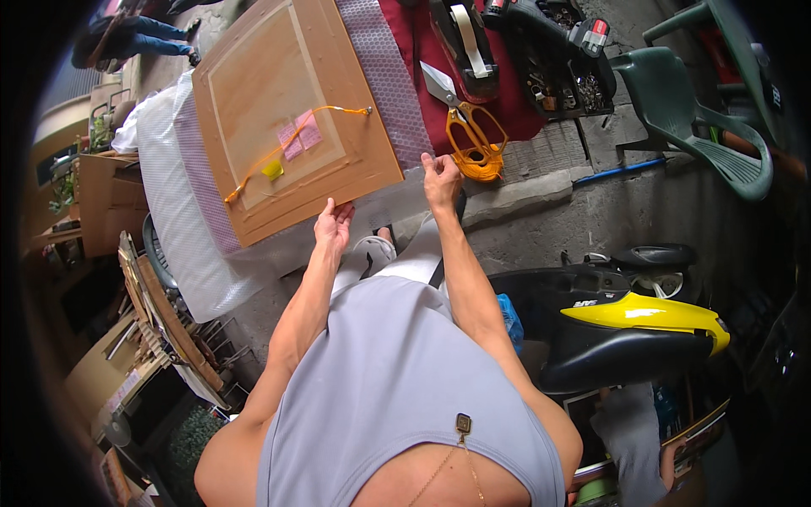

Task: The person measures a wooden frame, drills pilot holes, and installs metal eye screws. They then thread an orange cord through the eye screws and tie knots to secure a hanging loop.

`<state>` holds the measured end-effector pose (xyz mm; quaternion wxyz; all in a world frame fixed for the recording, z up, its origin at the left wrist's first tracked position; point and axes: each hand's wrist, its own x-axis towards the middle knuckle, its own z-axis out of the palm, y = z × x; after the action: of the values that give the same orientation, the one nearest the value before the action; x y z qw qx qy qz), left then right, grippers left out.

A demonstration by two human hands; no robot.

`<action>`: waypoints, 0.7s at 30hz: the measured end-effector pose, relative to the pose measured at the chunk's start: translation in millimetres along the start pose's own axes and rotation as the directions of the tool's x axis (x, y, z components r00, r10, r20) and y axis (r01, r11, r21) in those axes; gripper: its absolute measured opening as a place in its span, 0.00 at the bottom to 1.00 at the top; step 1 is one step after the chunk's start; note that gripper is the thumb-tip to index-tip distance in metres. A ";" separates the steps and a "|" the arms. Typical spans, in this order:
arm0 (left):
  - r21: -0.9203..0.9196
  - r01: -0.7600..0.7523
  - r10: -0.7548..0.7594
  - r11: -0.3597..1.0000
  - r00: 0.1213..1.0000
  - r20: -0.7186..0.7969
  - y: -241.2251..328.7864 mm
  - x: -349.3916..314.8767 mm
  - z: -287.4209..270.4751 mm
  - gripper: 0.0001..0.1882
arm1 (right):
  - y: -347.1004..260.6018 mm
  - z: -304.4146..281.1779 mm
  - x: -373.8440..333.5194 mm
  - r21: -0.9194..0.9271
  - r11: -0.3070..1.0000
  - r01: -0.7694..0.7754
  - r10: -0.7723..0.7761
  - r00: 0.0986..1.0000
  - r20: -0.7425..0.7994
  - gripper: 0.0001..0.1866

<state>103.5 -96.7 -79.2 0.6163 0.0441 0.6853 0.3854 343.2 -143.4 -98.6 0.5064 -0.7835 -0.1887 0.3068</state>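
A framed panel [367, 156] lies back side up, its brown wooden edge around a tan backing. An orange cord [263, 160] runs slackly across it between two fixings, with pink paper slips [308, 133] and a yellow slip [273, 170] on the backing. My left hand [334, 226] is palm up at the panel's near edge, fingers loosely extended and fingertips by the wood. To the right of the panel's near corner, my right hand [443, 182] has its fingers curled together; whatever they pinch is hidden. Beside it, orange-handled scissors [460, 110] rest over a bundle of orange cord [481, 166].
Bubble wrap [203, 283] and red cloth [517, 118] lie under the work. A tape dispenser [469, 51] and a tool tray [583, 89] stand at the far right. A green plastic chair [676, 110] and a yellow-black scooter [634, 342] are to the right; another person [135, 38] is far left.
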 end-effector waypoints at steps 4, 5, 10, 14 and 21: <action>0.027 0.014 -0.016 1.000 0.996 0.087 1.8 0.8 -3.3 0.12 | 4.7 2.9 1.1 -0.032 0.999 -0.002 0.002 1.000 0.013 0.20; 0.024 0.018 -0.020 1.000 0.996 0.091 1.2 -0.3 -2.6 0.12 | 3.7 1.5 1.8 -0.041 0.999 0.008 -0.007 1.000 0.018 0.20; -0.005 0.015 -0.015 1.000 0.995 0.102 -2.1 0.2 -2.4 0.11 | 0.3 -1.8 0.0 -0.026 1.000 0.013 -0.012 1.000 0.017 0.20; 0.012 0.007 -0.009 1.000 0.992 0.129 -1.7 0.4 -0.8 0.11 | 1.2 -2.7 2.4 -0.059 0.998 -0.016 0.019 0.999 0.048 0.19; 0.113 0.052 -0.062 0.992 0.994 0.088 10.1 -8.6 -12.4 0.17 | -16.2 -38.7 -19.3 -0.305 0.902 0.306 -0.266 0.950 0.166 0.11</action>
<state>90.5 -100.1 -67.1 0.6543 0.0762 0.6778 0.3268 355.2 -174.6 -66.7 0.3967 -0.8003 -0.3800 0.2405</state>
